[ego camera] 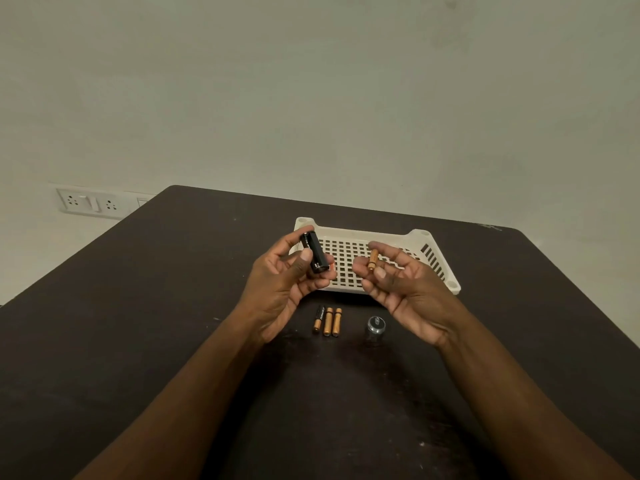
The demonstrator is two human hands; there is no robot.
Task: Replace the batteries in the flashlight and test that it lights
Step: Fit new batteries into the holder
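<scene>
We hold the black battery holder in our left hand, with the fingers and thumb wrapped around it, up over the left end of the white basket. Our right hand pinches one small gold battery between the fingertips, close beside the holder but not touching it. Three more batteries lie side by side on the dark bench, just in front of the basket. The flashlight head stands on the bench near them, on the right, apart from the holder. So we think the flashlight is already taken apart. We cannot tell if this battery is going in or coming out, or which ones are new. We think we must fill the holder, put the flashlight back together, and switch it on to see it shine
</scene>
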